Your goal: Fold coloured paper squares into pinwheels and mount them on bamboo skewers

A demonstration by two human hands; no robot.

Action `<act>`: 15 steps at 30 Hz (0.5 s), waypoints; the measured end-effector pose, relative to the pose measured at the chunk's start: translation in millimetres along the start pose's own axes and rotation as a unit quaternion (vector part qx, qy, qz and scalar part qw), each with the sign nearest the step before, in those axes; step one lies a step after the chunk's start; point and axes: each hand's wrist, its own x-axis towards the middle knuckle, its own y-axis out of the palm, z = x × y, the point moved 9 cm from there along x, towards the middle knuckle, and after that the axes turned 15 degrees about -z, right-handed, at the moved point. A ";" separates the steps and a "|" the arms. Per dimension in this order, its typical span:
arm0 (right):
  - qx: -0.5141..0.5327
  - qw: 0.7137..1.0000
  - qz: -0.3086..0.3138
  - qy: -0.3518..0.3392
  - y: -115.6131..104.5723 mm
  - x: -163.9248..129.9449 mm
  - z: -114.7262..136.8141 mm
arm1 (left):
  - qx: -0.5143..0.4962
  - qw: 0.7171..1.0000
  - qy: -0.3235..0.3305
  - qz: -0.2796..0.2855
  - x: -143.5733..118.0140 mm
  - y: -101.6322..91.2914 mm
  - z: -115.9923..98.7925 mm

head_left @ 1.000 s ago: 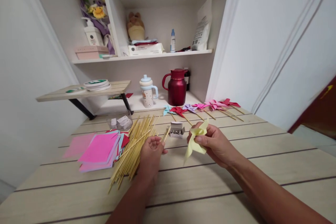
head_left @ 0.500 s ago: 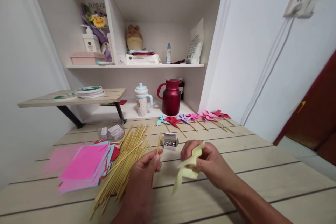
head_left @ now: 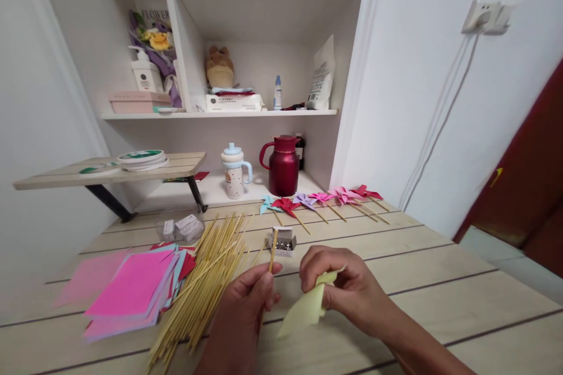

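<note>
We are holding one bamboo stick [head_left: 272, 251] upright in our left hand [head_left: 246, 304], with thumb and fingers closed around its lower part, so that the top end is standing just in front of the small open box of pins [head_left: 282, 241]. Our right hand [head_left: 347, 287] is gripping a folded pale yellow paper pinwheel [head_left: 308, 308]; the fingers are closed on its centre, and one loose blade is hanging down toward the wooden table [head_left: 440, 299]. The stick and the yellow paper are near each other, but we cannot tell that they are touching.

It seems to us that we are at the step of joining the pinwheel head to its stick. The folding is looking finished, and the fixing is not yet done. The next move is probably asking for bringing the paper centre against the top of the stick and keeping the blades together, and a pin from the box would be needed, while both hands are already full.

To the left of our left hand the pile of bamboo sticks [head_left: 206, 281] is lying, and beside it the stack of coloured paper squares [head_left: 132, 290]. Further back, a row of finished pinwheels [head_left: 321, 199] is lying on the table near a red jug [head_left: 284, 165].
</note>
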 end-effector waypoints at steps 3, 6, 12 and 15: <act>-0.006 1.000 -0.002 -0.026 1.3 0.9 5.8 | -0.009 1.000 -0.008 0.016 -1.1 2.0 2.7; -0.005 0.998 -0.023 -0.053 -2.0 2.3 12.5 | 0.022 0.999 0.042 0.009 5.7 -2.5 -0.3; -0.021 0.987 -0.072 -0.141 -13.0 2.3 31.6 | 0.093 0.958 0.263 -0.066 5.6 -13.2 -30.8; -0.032 0.981 -0.078 -0.175 -15.0 -0.1 37.9 | 0.122 0.921 0.351 -0.119 -10.5 -15.1 -44.9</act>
